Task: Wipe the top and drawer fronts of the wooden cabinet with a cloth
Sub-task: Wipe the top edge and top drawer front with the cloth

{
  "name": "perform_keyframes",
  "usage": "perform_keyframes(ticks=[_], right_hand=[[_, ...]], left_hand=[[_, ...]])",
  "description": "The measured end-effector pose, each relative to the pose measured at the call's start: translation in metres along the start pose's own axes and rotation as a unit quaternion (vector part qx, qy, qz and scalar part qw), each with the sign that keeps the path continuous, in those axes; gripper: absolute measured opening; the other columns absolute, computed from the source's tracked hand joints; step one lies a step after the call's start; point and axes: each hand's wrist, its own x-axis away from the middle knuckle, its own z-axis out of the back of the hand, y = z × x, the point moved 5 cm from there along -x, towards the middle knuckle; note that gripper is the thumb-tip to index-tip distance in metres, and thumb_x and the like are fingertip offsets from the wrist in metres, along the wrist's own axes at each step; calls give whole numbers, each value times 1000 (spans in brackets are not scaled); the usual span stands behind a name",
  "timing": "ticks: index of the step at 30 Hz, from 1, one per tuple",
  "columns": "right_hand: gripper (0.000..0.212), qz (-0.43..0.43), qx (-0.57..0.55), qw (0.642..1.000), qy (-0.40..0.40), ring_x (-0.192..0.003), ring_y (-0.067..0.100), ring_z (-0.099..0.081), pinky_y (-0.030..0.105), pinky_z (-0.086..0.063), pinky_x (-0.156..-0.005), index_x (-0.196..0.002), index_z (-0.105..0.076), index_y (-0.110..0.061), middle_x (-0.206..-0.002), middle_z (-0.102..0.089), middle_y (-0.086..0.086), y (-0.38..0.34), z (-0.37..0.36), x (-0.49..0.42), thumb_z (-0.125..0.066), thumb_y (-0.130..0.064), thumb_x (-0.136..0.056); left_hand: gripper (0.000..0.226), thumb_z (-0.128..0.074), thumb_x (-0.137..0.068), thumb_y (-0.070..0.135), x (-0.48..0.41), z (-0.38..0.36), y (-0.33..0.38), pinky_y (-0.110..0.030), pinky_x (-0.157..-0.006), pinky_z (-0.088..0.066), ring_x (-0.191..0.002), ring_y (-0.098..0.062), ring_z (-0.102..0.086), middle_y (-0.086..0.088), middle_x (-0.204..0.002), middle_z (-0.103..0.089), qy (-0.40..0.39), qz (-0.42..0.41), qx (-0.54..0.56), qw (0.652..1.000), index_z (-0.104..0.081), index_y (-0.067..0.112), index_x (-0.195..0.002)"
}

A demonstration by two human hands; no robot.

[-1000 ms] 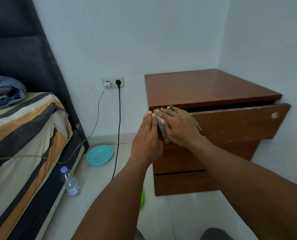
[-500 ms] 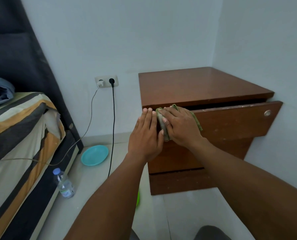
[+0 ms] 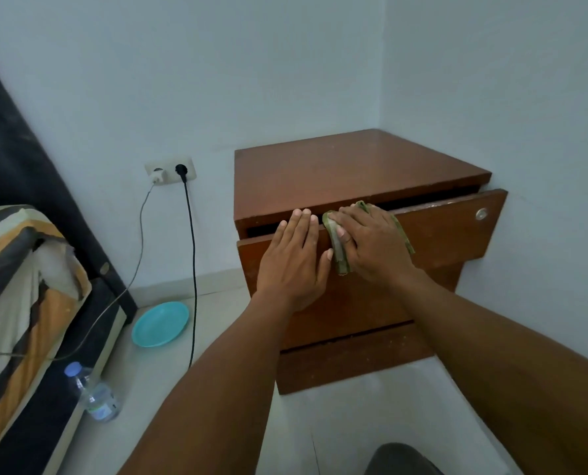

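A brown wooden cabinet [image 3: 351, 166] stands in the room's corner. Its top drawer [image 3: 450, 234] is pulled out a little and carries a round metal knob [image 3: 481, 213] at the right. My right hand [image 3: 371, 245] presses a folded green cloth [image 3: 339, 250] flat against the upper left part of that drawer front. My left hand [image 3: 294, 262] lies flat on the drawer front just left of the cloth, fingers together and pointing up, holding nothing. Two lower drawer fronts [image 3: 354, 358] show below my forearms.
A bed with a striped sheet [image 3: 18, 286] fills the left side. On the floor lie a turquoise plate [image 3: 160, 323] and a plastic water bottle [image 3: 93, 394]. A black cable [image 3: 192, 269] and a grey cable hang from the wall socket [image 3: 171, 171].
Both hands have shifted right along the top drawer front, away from its left corner, the cloth still under my right hand. The camera view has tilted down and to the right.
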Motion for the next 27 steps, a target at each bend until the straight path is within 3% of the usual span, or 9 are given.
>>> perform_keyframes(ticks=[15, 27], right_hand=[[47, -91, 13, 993, 72, -133, 29, -49, 45, -29, -118, -134, -60, -23, -139, -59, 6, 160, 30, 16, -26, -38, -105], [43, -127, -21, 982, 140, -134, 32, -48, 43, -26, -121, -126, -64, -16, -136, -61, 8, 222, 37, 22, -30, -30, -103]], left_hand=[[70, -14, -106, 53, -81, -29, 106, -38, -128, 1, -157, -19, 6, -9, -171, -2, -46, -87, -25, 995, -4, 12, -162], [73, -15, -104, 53, -94, -42, 126, -40, -129, -4, -158, -22, -5, -11, -170, -15, 1, -69, -46, 997, -14, 9, -162]])
